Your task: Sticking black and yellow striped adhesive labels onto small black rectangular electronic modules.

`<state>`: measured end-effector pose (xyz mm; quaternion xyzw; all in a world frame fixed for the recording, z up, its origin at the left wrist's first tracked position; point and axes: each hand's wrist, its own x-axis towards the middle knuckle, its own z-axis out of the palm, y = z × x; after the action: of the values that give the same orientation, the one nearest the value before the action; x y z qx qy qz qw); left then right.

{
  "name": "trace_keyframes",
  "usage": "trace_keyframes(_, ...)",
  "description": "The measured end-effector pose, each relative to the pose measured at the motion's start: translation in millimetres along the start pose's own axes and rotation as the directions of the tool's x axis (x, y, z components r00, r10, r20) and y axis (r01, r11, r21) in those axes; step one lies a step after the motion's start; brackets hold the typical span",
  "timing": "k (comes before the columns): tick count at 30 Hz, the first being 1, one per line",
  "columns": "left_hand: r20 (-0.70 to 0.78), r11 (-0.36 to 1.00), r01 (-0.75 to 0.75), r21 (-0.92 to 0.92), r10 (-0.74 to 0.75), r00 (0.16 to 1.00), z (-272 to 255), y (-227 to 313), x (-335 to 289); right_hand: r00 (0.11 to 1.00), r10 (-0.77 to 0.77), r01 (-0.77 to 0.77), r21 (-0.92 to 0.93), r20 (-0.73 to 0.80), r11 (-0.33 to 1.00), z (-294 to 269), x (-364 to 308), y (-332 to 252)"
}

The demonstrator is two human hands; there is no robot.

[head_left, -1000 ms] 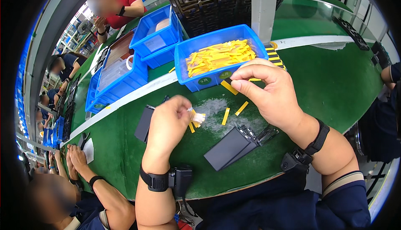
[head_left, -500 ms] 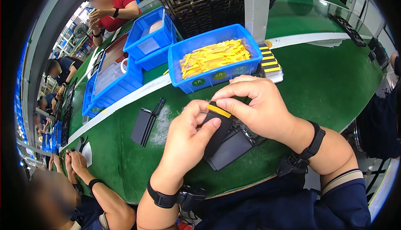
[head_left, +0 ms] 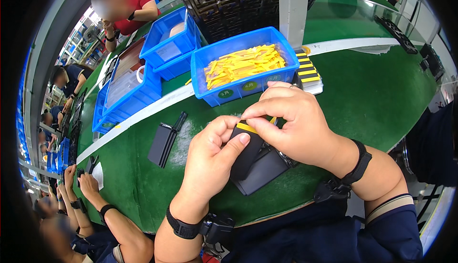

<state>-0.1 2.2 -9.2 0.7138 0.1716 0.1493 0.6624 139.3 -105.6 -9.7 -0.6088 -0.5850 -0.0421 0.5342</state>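
A flat black rectangular piece (head_left: 247, 154) is tilted in my left hand (head_left: 210, 155), the thumb lying on its face. Across its upper end runs a yellow strip (head_left: 246, 128). My right hand (head_left: 293, 124) is closed at that end, fingertips pinched at the strip and the piece's top edge. A bit of yellow (head_left: 273, 120) shows between the right thumb and fingers. Below my hands, another black flat piece (head_left: 261, 172) rests on the green table, partly covered by the held one. Left of my hands stands a small group of similar black pieces (head_left: 163, 144).
A blue bin (head_left: 210, 96) full of yellow strips (head_left: 245, 66) stands just beyond my hands. Beside it lies a stack with yellow and black stripes (head_left: 309, 69). More blue bins (head_left: 164, 53) stand at far left. Co-workers sit along the left; one's hand (head_left: 89, 185) is over the table.
My right fingertips have shifted slightly left along the top edge. The yellow strip now lies flatter on the black piece, and a yellow bit shows by the right fingers.
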Motion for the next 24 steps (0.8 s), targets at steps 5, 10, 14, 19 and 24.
trace_keyframes(5, -0.005, 0.998, -0.051, 0.024, 0.052, 0.999, 3.1, -2.7, -0.5, 0.999, -0.008, 0.014, -0.154, 0.041, 0.988, -0.1, -0.5, -4.0)
trace_keyframes(10, -0.095, 0.985, -0.142, 0.1, 0.152, 0.984, 5.0, -0.4, -3.8, 0.999, -0.019, 0.026, -0.17, 0.044, 0.985, -6.3, 1.2, -5.4)
trace_keyframes(14, -0.136, 0.989, -0.132, -0.066, 0.123, 0.983, 2.6, 5.9, -1.9, 0.991, -0.132, 0.134, -0.257, 0.023, 0.957, -8.5, 3.5, -4.4)
trace_keyframes(19, -0.132, 0.991, -0.084, -0.105, 0.07, 0.989, 1.6, 5.3, -2.0, 0.953, -0.297, 0.294, -0.411, 0.059, 0.863, -13.5, 5.3, -9.1)
trace_keyframes(24, -0.117, 0.997, -0.068, -0.045, 0.063, 0.991, 1.4, 4.1, -2.2, 0.959, -0.265, 0.203, -0.397, -0.106, 0.895, -13.6, 7.0, -5.2)
